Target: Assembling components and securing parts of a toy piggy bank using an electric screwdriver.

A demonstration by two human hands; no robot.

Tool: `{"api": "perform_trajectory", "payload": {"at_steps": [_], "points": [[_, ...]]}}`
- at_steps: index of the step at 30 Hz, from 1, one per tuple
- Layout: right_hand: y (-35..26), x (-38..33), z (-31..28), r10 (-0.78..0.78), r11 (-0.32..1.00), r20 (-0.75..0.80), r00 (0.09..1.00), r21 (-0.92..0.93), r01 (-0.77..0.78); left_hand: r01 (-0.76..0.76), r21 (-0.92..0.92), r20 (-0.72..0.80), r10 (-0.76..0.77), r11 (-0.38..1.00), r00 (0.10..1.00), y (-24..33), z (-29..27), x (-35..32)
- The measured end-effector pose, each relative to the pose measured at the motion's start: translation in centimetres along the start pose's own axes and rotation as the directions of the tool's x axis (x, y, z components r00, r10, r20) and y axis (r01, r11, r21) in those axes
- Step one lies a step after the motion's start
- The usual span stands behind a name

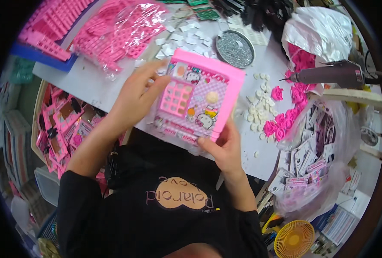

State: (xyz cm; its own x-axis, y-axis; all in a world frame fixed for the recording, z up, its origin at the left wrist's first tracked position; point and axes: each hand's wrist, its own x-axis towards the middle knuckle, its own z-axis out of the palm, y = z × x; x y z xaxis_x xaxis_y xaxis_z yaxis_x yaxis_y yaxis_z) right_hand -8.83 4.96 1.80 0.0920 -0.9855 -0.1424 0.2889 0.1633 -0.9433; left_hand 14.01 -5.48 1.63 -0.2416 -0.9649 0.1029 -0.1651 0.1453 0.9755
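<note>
Tilted over the near edge of the table is a pink plastic toy panel (199, 99), printed with cartoon kittens and bearing a square pink keypad and a round cream knob. My right hand (225, 146) grips its lower right corner, thumb on the front and fingers behind. At the panel's upper left edge, my left hand (133, 94) has its thumb and fingers closed; some fingertips are hidden there. Beyond the panel lie small white paper squares (186, 36) and a round dish of small metal screws (235, 48).
Right of the panel are white knobs (259, 103), pink rose-shaped pieces (281, 124) and a grey electric screwdriver (328, 77). A plastic bag of printed parts (307, 159) sits near right. Pink mouldings (113, 32) fill the back left; a box of pink assemblies (64, 124) stands below.
</note>
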Motion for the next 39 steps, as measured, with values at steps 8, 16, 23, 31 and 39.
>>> {"api": "perform_trajectory", "payload": {"at_steps": [8,16,23,31,39], "points": [[-4.1,1.0,1.4,-0.496,0.253,0.446,0.745,-0.747,0.615,0.343,-0.591,0.244,-0.243,0.730,0.939,2.4,3.4,-4.2],[-3.5,0.3,-4.3,-0.142,0.891,-0.023,0.990,-0.438,0.118,0.606,-0.366,0.615,-0.305,0.706,0.727,1.3,2.2,-3.5],[-1.0,1.6,-6.1,-0.037,0.580,-0.123,0.992,-0.810,-0.079,0.010,0.291,0.230,-0.080,0.957,0.970,0.2,5.3,-3.1],[-1.8,4.3,-6.9,-0.061,0.181,0.022,0.998,-0.983,0.033,0.086,0.438,0.298,-0.234,0.895,0.925,-1.0,4.5,-1.5],[-4.6,3.7,-6.7,-0.577,0.086,0.147,0.803,-0.967,0.240,-0.109,0.468,0.391,-0.095,0.877,0.915,1.9,2.9,-0.8]]}}
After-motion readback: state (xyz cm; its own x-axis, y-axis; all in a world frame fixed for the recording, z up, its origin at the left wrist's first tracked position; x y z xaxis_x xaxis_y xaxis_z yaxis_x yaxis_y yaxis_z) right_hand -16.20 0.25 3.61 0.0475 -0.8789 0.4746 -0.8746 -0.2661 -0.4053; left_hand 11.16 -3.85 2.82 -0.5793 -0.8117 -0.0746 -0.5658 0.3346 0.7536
